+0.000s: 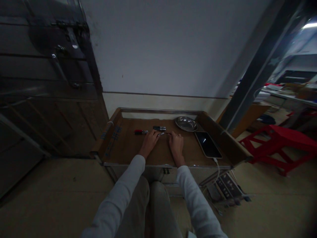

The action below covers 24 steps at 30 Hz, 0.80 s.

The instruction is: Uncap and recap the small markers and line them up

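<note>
My left hand (149, 142) is closed on a slim silver pen-like piece (161, 134), whose end sticks out to the right past the fingertips. Across a small gap, my right hand (176, 144) pinches a small thin dark piece (168, 133) that points toward the silver one; its kind is too small to make out. Just behind the hands, black markers (159, 128) lie side by side on the brown tabletop (128, 145). A red-ended marker (140, 132) lies left of them, partly behind my left hand.
A round metal dish (186, 123) stands at the back right of the table. Nearer, a tablet or large phone (208, 144) lies with a white cable (218, 170) hanging over the front edge. Raised sides border the table. A red stool (284, 142) stands to the right.
</note>
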{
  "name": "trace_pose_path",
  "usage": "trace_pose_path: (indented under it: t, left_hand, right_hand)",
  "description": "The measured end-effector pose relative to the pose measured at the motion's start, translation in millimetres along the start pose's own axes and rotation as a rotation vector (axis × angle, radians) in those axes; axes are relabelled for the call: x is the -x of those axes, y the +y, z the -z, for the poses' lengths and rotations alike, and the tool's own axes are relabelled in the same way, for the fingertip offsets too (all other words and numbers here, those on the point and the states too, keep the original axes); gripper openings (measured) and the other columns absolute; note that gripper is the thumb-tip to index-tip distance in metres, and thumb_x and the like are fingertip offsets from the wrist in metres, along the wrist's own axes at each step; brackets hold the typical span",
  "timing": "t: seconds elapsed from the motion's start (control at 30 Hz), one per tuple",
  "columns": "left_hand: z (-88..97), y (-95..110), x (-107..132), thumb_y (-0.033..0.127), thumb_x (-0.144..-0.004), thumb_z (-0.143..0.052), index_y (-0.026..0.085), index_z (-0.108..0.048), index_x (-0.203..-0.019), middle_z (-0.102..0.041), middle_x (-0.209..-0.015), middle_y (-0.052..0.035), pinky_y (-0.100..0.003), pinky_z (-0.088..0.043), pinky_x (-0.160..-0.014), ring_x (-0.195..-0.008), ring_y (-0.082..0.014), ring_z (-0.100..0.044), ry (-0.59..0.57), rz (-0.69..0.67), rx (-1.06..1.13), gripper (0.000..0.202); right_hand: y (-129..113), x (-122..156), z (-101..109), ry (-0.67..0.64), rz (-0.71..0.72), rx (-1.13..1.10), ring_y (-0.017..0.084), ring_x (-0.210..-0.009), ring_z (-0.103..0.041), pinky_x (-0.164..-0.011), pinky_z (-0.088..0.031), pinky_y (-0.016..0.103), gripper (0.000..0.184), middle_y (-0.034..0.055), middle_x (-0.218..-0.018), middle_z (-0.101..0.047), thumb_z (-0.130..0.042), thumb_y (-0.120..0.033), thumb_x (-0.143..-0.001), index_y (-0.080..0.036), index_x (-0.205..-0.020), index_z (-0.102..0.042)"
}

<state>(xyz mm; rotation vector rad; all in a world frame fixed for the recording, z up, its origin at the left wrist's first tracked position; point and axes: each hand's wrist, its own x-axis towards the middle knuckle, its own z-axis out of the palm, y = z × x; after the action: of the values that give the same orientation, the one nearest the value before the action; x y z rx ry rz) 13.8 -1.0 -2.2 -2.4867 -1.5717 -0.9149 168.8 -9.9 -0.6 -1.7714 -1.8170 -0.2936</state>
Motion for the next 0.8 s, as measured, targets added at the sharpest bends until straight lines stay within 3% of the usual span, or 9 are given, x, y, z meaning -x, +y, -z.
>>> trace_pose_path:
  t: [0.2, 0.3, 0.37, 0.43, 0.6, 0.8]
  left_hand:
    - [-2.2, -2, 1, 0.023, -0.09, -0.046, 0.021, -0.057, -0.11, -0.057, -0.105, -0.0045, -0.029, -0.042, -0.088, -0.096, -0.0166, -0.054, 0.092, 0.002, 0.027, 0.024]
    - [0.8, -3, 3, 0.022, -0.091, -0.043, 0.02, -0.056, -0.11, -0.058, -0.105, -0.0048, -0.029, -0.042, -0.089, -0.097, -0.0162, -0.055, 0.128, 0.022, 0.053, 0.023]
    - [6.2, -3, 7, 0.023, -0.091, -0.041, 0.019, -0.056, -0.109, -0.059, -0.105, -0.0061, -0.03, -0.043, -0.087, -0.095, -0.0169, -0.056, 0.164, 0.116, 0.035, 0.023]
    - [12.9, -2, 13, 0.025, -0.092, -0.04, 0.018, -0.056, -0.108, -0.059, -0.103, -0.0078, -0.033, -0.043, -0.085, -0.093, -0.019, -0.056, 0.212, 0.268, -0.035, 0.024]
    - [21.4, -1, 23, 0.021, -0.091, -0.037, 0.015, -0.058, -0.103, -0.057, -0.101, -0.013, -0.041, -0.042, -0.083, -0.096, -0.0258, -0.052, 0.208, 0.529, -0.256, 0.025]
    - [13.5, -4, 18, 0.007, -0.088, -0.028, 0.009, -0.056, -0.102, -0.055, -0.1, -0.0166, -0.04, -0.04, -0.087, -0.097, -0.0246, -0.051, 0.128, 0.546, -0.302, 0.031]
  right_hand:
    - [-6, 0, 5, -0.005, 0.138, -0.142, 0.023, -0.088, -0.055, -0.079, -0.036, 0.035, 0.029, 0.0108, -0.094, -0.066, -0.036, -0.022, -0.091, -0.018, -0.105, -0.061]
    - [-10, 1, 6, -0.027, 0.299, -0.341, 0.021, -0.102, -0.053, -0.088, -0.038, 0.035, 0.039, 0.008, -0.116, -0.06, -0.035, -0.022, -0.09, -0.02, -0.128, -0.045]
    - [-12, 1, 5, -0.048, 0.398, -0.446, 0.018, -0.113, -0.049, -0.094, -0.038, 0.034, 0.05, 0.006, -0.129, -0.052, -0.035, -0.02, -0.089, -0.022, -0.139, -0.029]
    - [-13, -1, 2, -0.059, 0.414, -0.463, 0.018, -0.117, -0.046, -0.097, -0.037, 0.034, 0.055, 0.0049, -0.133, -0.048, -0.035, -0.018, -0.088, -0.023, -0.141, -0.024]
    - [-8, -11, -13, -0.098, 0.296, -0.238, 0.023, -0.112, -0.045, -0.093, -0.038, 0.038, 0.041, 0.0096, -0.127, -0.051, -0.039, -0.013, -0.084, -0.018, -0.122, -0.052]
    - [-5, -17, -21, -0.139, 0.176, -0.045, 0.025, -0.103, -0.045, -0.087, -0.036, 0.037, 0.036, 0.0121, -0.118, -0.051, -0.043, -0.018, -0.085, -0.023, -0.117, -0.057]
